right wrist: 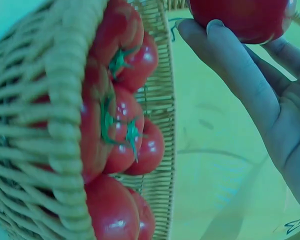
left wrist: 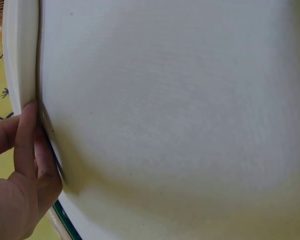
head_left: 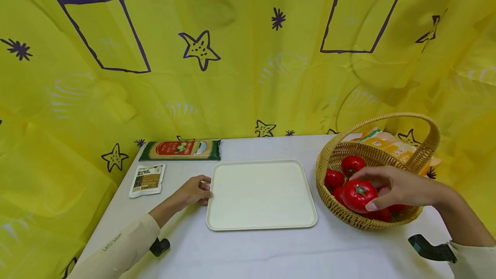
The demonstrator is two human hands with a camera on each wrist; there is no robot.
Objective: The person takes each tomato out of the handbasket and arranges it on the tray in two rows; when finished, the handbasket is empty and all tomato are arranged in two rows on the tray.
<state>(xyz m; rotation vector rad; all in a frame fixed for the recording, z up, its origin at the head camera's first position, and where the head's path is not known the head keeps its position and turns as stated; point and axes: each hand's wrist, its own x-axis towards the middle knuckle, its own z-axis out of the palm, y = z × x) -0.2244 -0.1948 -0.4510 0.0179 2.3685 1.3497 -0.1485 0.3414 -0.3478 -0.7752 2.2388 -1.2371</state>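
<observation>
A red tomato (head_left: 359, 196) with a green stem is held between the thumb and fingers of my right hand (head_left: 395, 186), over the wicker basket (head_left: 348, 218). In the right wrist view the held tomato (right wrist: 245, 20) is raised above the basket's rim. More tomatoes (right wrist: 122, 210) lie heaped inside the basket. At the left side of a pale rectangular tray (head_left: 263, 195), my left hand (head_left: 193, 190) grips the rim with thumb and fingers. The left wrist view shows that thumb (left wrist: 26, 135) against the tray's outer wall (left wrist: 22, 55).
A green and gold packet (head_left: 180, 150) lies at the back left of the white-covered table (head_left: 263, 253). Closer in lies a small white and brown pouch (head_left: 147, 180). An orange and white bag (head_left: 387, 143) sits behind the basket, whose tall handle (head_left: 387, 116) arches up. Yellow patterned cloth (head_left: 240, 76) hangs behind.
</observation>
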